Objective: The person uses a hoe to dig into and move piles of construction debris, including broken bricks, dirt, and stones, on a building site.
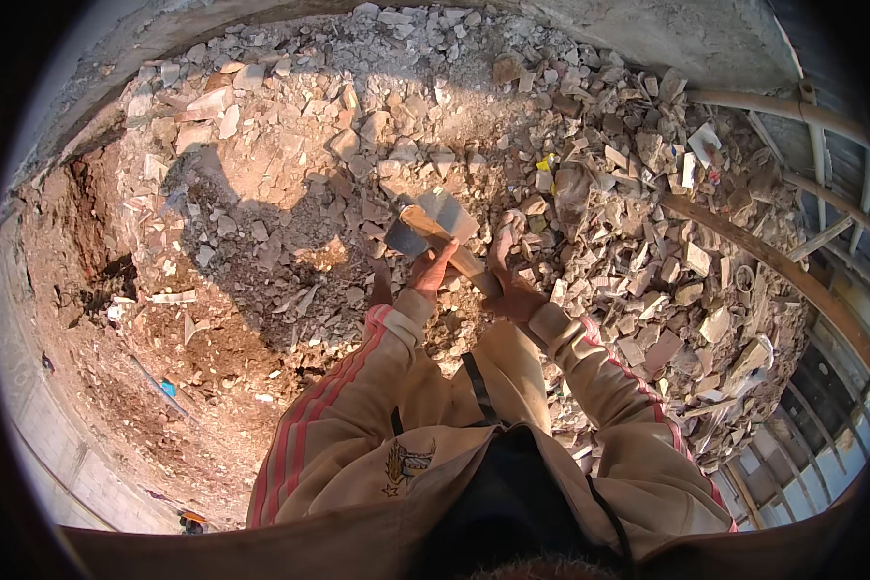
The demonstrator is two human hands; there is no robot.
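In front of my body I hold a hoe with a broad grey metal blade (453, 218) and a thick wooden handle (466, 259). The handle slants from upper left to lower right across the blade. My left hand (432, 272) is closed on the middle of the handle, just below the blade. Lower on the right, my right hand (515, 300) is wrapped round the handle's near end, and its fingers are partly hidden. Broken rubble and soil lie beneath the hoe.
Chunks of brick, stone and concrete (696, 258) are heaped to the right. Loose brown soil (145, 387) spreads to the left, with a blue scrap (168, 388). A concrete wall (648, 34) rises at the back. A long wooden pole (773, 259) leans beside bamboo framing on the right.
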